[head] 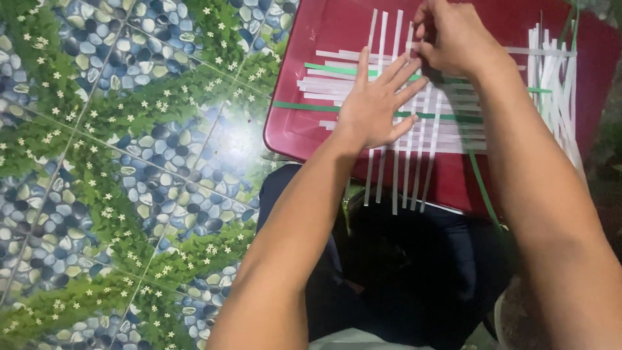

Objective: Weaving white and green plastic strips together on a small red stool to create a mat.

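Note:
A partly woven mat of white strips (424, 126) with a few green strips (304, 105) lies on a dark red board (291, 123) across my lap. My left hand (376, 104) lies flat on the weave, fingers spread, pressing the strips down. My right hand (450, 35) is at the far edge of the weave, fingers pinched on the top of an upright white strip (409, 39).
A bundle of loose white strips (557, 84) lies at the board's right side, with a long green strip (483, 188) trailing off the near edge. The floor (116, 162) to the left is tiled with a pebble and leaf pattern. My dark trousers (402, 272) are below the board.

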